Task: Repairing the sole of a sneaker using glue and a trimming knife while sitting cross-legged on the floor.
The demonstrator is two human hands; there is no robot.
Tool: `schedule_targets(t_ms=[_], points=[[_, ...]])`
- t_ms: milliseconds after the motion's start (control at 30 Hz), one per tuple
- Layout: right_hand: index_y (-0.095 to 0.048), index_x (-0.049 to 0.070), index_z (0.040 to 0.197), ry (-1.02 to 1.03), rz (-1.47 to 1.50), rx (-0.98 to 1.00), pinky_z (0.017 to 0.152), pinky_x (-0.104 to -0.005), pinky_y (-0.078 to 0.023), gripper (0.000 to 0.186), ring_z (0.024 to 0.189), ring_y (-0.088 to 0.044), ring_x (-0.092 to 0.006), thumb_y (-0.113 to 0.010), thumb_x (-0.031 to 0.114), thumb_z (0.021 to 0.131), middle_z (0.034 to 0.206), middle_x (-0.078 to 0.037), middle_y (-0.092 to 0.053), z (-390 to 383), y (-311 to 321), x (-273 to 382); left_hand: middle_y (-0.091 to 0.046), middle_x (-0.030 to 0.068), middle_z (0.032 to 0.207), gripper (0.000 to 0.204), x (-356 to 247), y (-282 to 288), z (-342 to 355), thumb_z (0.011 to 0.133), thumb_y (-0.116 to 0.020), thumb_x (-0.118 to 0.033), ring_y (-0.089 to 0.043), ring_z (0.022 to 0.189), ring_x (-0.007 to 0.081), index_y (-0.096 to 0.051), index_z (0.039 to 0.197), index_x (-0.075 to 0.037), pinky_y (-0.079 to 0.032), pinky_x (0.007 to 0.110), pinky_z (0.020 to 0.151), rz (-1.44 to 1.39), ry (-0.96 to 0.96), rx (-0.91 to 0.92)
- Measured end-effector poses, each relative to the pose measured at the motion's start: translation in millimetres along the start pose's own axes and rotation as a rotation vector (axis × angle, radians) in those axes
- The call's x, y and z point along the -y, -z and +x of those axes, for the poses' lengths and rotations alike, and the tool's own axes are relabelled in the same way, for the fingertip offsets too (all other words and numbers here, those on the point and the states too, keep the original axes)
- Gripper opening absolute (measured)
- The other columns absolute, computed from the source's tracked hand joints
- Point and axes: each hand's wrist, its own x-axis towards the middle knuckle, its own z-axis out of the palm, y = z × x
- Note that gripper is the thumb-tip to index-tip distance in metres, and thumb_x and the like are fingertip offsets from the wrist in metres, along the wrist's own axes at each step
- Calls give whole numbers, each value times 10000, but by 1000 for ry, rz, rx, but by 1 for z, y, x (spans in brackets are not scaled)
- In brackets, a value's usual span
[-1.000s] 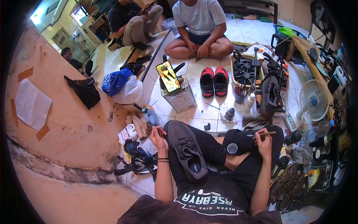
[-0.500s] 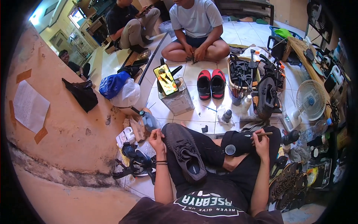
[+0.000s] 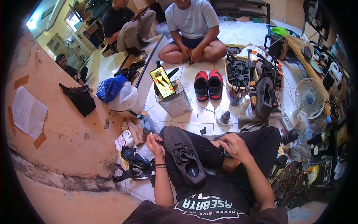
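A dark grey knit sneaker [image 3: 181, 151] lies across my left thigh, its opening toward me. My left hand [image 3: 154, 145] is beside its toe end, fingers loosely curled, with nothing visible in them. Over my right shin, my right hand [image 3: 235, 146] is lowered with its fingers bent down onto a small cup [image 3: 226, 153]. The hand covers most of that cup. Whatever the right fingers grip is hidden beneath the hand.
A phone [image 3: 162, 82] leans on a metal can [image 3: 175, 103] ahead. Red-black shoes [image 3: 208, 86], a small dark bottle [image 3: 225, 117] and a tool basket [image 3: 241, 74] stand beyond my legs. A fan [image 3: 309, 99] is at right, a grey jug [image 3: 148, 123] at left. Other people sit ahead.
My right hand has moved left and down from my knee to the small cup; the brown stick it held is now out of sight. My left hand has shifted slightly down and left.
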Motion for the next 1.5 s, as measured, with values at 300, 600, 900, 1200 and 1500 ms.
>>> schedule_targets(t_ms=[300,600,900,1200,1500], points=[[-633,90,1034,-83,-330,276,1044,-544,-353,410,1171,-557,-347,-533,477,940,1073,-125,-684,-18,-63,-53,-506,-1,731,186,6,1,2,1018,-530,-193,-455,621,89,-534,875,-75,-399,246,552,106,-15,-30],[-630,85,1095,-33,-447,252,1058,-527,-351,434,1203,-542,-363,-553,474,916,1157,-128,-669,-22,-71,-50,-544,9,718,99,8,5,2,940,-651,-102,-488,595,81,-606,925,-15,-413,226,545,117,-29,6],[-625,83,1143,40,-523,170,1064,-502,-346,456,1190,-547,-348,-564,468,908,1217,-121,-647,-25,-76,-56,-617,13,759,72,9,3,2,887,-706,-50,-517,603,75,-651,910,-8,-420,218,556,188,-50,-50],[-622,88,1138,91,-527,101,1055,-476,-351,429,1168,-547,-331,-620,422,869,1202,-114,-639,-27,-77,-49,-541,4,711,159,2,3,-2,973,-616,-161,-470,597,83,-627,921,-11,-402,231,546,63,8,-58],[-617,113,1140,79,-539,132,1059,-456,-336,406,1200,-507,-325,-637,390,844,1208,-102,-619,-25,-74,-41,-470,5,706,221,0,2,-1,1033,-503,-239,-447,614,101,-503,869,-90,-397,257,552,-40,39,-80]])
